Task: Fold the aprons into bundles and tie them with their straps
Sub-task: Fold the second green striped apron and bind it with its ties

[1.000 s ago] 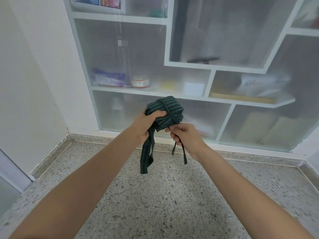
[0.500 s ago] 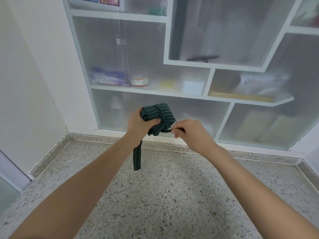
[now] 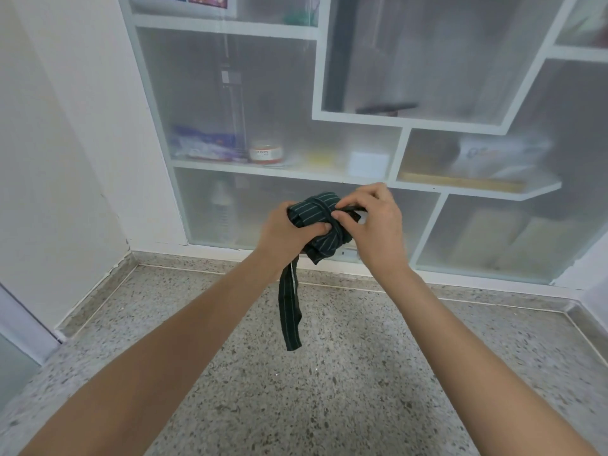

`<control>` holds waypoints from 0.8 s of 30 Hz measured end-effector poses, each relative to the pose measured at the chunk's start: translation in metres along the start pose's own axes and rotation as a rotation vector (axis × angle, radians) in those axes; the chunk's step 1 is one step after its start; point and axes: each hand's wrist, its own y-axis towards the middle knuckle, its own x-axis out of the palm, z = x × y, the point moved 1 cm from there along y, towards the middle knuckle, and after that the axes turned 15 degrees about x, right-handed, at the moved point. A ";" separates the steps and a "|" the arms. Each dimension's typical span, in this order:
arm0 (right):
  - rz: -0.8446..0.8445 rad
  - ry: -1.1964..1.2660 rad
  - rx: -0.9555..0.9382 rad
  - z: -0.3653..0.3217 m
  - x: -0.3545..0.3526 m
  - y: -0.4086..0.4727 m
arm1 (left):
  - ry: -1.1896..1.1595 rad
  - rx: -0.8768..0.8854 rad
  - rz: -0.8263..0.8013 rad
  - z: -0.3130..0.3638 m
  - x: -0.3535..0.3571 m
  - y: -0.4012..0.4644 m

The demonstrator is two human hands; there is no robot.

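both hands hold the dark green striped apron bundle (image 3: 317,222) in the air above the speckled stone surface (image 3: 329,390): left hand (image 3: 289,230) grips it, right hand (image 3: 371,222) pinches its thin strap (image 3: 348,209). one wide strap end (image 3: 289,311) hangs down.

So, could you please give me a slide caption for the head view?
Left hand grips the folded striped apron bundle while the right hand pinches its strap.

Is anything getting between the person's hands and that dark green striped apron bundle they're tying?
Nothing visible does. The left hand grips the rolled dark green striped apron bundle directly, and the right hand pinches the narrow strap wrapped over it. The loose strap end just hangs below, clear of both hands.
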 end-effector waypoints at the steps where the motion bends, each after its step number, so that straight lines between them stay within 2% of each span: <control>1: 0.075 -0.012 0.028 0.000 0.002 -0.001 | 0.004 -0.015 0.024 0.000 0.002 -0.001; 3: 0.222 -0.120 0.072 0.000 0.005 -0.002 | 0.026 -0.028 0.058 0.001 0.004 -0.002; 5: 0.300 -0.236 0.014 -0.002 0.008 -0.006 | 0.055 -0.032 0.071 0.001 0.006 -0.002; 11: 0.369 -0.451 -0.171 -0.003 0.006 -0.004 | 0.077 -0.020 0.087 0.005 0.011 0.001; 14: 0.285 -0.504 -0.183 -0.005 0.004 -0.002 | 0.094 -0.001 0.107 0.006 0.013 0.002; 16: 0.169 -0.543 -0.130 -0.006 0.003 -0.004 | 0.110 0.028 0.111 0.009 0.013 0.004; 19: 0.045 -0.486 -0.023 -0.003 0.000 -0.001 | 0.164 0.090 0.094 0.013 0.010 0.006; 24: -0.065 -0.422 0.062 0.002 0.006 0.009 | 0.176 0.120 0.102 0.013 0.013 0.007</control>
